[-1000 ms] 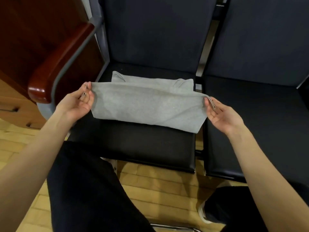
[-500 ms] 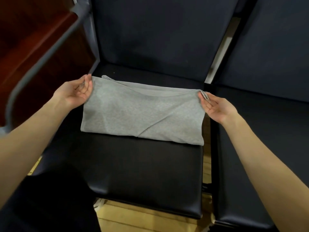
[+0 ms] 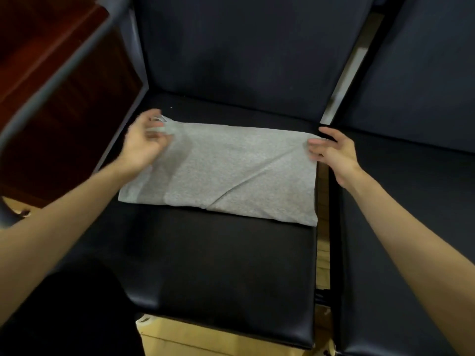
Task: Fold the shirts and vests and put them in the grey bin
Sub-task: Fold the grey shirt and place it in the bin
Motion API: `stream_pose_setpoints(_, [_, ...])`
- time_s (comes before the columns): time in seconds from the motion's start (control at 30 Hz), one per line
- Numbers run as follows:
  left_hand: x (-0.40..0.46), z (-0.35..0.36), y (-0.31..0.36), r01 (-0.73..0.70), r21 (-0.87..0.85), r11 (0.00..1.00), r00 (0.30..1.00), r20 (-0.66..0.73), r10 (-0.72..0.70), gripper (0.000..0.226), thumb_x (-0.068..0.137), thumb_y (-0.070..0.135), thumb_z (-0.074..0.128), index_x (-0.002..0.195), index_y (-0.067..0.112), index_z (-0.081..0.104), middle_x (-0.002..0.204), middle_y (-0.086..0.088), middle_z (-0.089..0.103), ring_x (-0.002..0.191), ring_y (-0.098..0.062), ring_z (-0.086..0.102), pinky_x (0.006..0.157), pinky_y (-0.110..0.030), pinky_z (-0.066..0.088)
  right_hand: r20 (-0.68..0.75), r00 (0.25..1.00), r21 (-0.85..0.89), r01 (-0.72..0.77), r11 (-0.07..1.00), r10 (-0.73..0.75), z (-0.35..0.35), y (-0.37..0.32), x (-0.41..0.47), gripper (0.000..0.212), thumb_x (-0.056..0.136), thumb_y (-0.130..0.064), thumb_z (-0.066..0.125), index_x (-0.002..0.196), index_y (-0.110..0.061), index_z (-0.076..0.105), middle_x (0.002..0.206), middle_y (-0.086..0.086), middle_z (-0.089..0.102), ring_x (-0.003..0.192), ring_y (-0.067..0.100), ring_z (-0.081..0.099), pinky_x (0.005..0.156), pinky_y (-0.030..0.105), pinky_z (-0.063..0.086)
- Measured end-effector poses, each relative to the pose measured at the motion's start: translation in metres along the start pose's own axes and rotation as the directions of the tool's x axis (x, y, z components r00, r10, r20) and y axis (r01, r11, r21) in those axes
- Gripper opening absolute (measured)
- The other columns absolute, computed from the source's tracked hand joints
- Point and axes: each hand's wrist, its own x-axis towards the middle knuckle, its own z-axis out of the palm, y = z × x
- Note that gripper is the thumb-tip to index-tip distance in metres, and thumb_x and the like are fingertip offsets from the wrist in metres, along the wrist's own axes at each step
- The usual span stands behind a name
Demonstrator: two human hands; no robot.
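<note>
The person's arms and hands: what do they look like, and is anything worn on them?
Both forearms are bare: no sleeve, watch or glove shows. The left hand is blurred, so rings cannot be judged there. The right hand shows no ring.

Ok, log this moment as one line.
grey garment: folded, flat on chair seat | left hand: blurred at far-left corner | right hand: at far-right corner | bin: unseen
</note>
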Motion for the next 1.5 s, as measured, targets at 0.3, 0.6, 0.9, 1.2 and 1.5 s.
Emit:
stream_pose_setpoints(0.3, [-0.088,0.039,0.011,-0.619,0.341,0.708,0.775,0.413,0.479,0.027,0.086,0.034,0.062,0.106,0.017,0.068,0.108,0.002,0.061,0.096,-0.010,0.056,0.087,-0.024,0.045,0.354,0.904,-0.498,0.398,0.770,-0.239,0.007,-0.013,-0.054,0.007,0.082,-0.010,0.075,0.083,-0.010,0.067,0.074,-0.006,0.062,0.063,-0.009,0.056,0.062,0.005,0.043])
stream_pose_setpoints(0.6, [-0.111,-0.019,-0.062,-0.521,0.743,0.420,0.843,0.369,0.391,0.043,0.077,0.000,0.071,0.119,-0.006,0.063,0.121,-0.021,0.064,0.105,-0.035,0.065,0.088,-0.045,0.055,0.624,0.672,-0.698,0.709,0.101,-0.399,0.001,0.049,-0.128,0.014,0.080,-0.016,0.077,0.086,-0.011,0.066,0.086,0.004,0.062,0.079,0.024,0.063,0.058,0.035,0.054])
stream_pose_setpoints(0.9, [-0.070,-0.059,-0.070,-0.470,0.849,0.240,0.878,0.421,0.230,0.038,0.065,-0.013,0.070,0.100,-0.001,0.064,0.098,-0.020,0.065,0.076,-0.040,0.067,0.059,-0.048,0.057,0.519,0.724,-0.768,0.628,0.124,-0.454,-0.041,0.043,-0.129,0.015,0.081,0.003,0.066,0.075,-0.007,0.056,0.077,0.007,0.055,0.074,0.026,0.055,0.052,0.036,0.046])
stream_pose_setpoints(1.2, [-0.091,-0.070,-0.084,-0.473,0.830,0.295,0.871,0.392,0.295,0.038,0.067,-0.017,0.064,0.103,-0.003,0.067,0.113,-0.022,0.065,0.098,-0.042,0.066,0.072,-0.053,0.057,0.770,0.637,-0.613,0.757,0.227,-0.044,-0.017,0.044,-0.173,0.009,0.088,-0.011,0.057,0.080,-0.013,0.056,0.085,-0.005,0.051,0.078,0.013,0.049,0.067,0.027,0.043])
stream_pose_setpoints(1.5, [-0.196,0.022,0.001,-0.704,0.543,0.458,0.709,0.492,0.505,0.049,0.060,-0.009,0.065,0.108,0.002,0.065,0.113,-0.019,0.063,0.104,-0.039,0.060,0.089,-0.044,0.051,0.587,0.807,-0.674,0.534,0.511,-0.069,-0.014,0.015,-0.140,0.014,0.088,-0.023,0.067,0.090,-0.010,0.068,0.086,0.000,0.067,0.082,0.013,0.064,0.076,0.031,0.054])
